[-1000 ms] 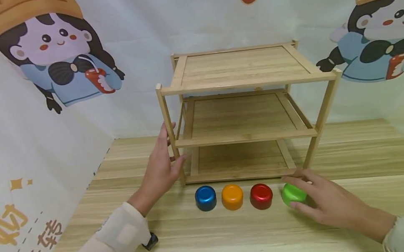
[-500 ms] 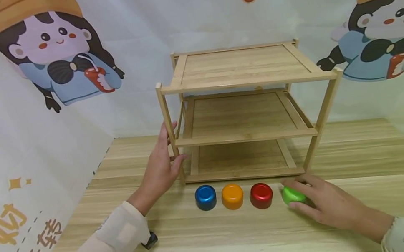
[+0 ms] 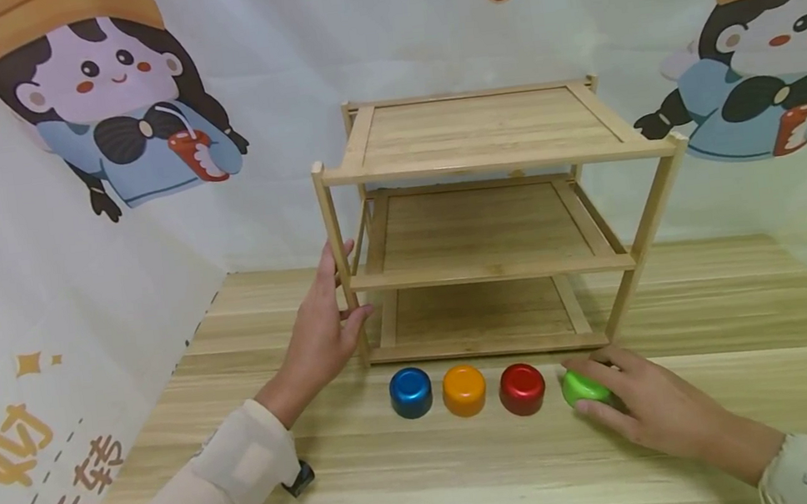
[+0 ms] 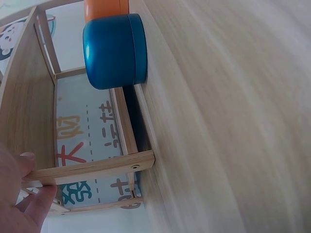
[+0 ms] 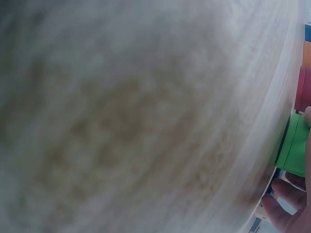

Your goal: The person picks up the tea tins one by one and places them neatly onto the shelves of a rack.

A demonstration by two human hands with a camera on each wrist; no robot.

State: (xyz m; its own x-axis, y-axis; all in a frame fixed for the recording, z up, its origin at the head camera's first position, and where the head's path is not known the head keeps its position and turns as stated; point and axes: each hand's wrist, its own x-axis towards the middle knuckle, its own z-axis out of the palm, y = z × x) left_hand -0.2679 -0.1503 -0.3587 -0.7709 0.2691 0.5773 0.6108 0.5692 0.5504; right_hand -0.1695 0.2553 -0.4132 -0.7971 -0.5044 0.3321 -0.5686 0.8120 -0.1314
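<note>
The left hand (image 3: 313, 347) is partly closed at the front left post (image 3: 330, 223) of the wooden rack (image 3: 472, 132); its thumb and fingers hold this post from two sides. The right hand (image 3: 668, 409) has its thumb and fingers bent around the green cup (image 3: 582, 390), which is just before the front right corner of the rack. Whether the base of this cup is flat on the bench (image 3: 463, 493), I cannot tell.

To the left of it, the red cup (image 3: 522, 389), the orange cup (image 3: 464, 391) and the blue cup (image 3: 411, 393) stand in one row along the lower front edge of the rack, with small gaps between them. The blue one is near the front left corner. Behind the back edge of the bench hangs a printed cloth (image 3: 272, 41).
</note>
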